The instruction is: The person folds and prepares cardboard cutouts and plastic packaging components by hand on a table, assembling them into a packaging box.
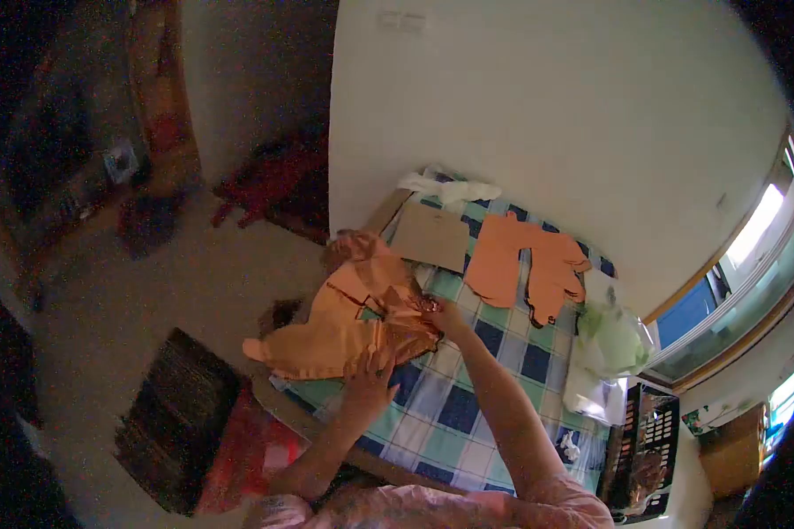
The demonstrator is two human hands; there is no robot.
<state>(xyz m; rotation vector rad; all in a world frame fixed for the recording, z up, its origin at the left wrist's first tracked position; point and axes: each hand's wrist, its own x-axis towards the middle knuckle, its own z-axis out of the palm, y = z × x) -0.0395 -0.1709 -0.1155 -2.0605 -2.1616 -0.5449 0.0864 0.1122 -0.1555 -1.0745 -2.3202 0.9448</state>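
An orange garment [353,322] lies crumpled on a bed with a blue, green and white checked sheet [468,401]. My left hand [369,381] rests flat on the garment's near edge, fingers spread. My right hand [441,313] pinches the garment's fabric at its right side. Another orange garment [525,260] lies spread flat farther back on the bed. A brown cardboard sheet [430,236] lies between the two garments.
White cloth [450,188] sits at the bed's far end against the wall. A pale green and white bundle [607,348] lies at the right edge. A black crate [646,445] stands to the right. A dark mat [178,414] and red item [251,445] lie on the floor left.
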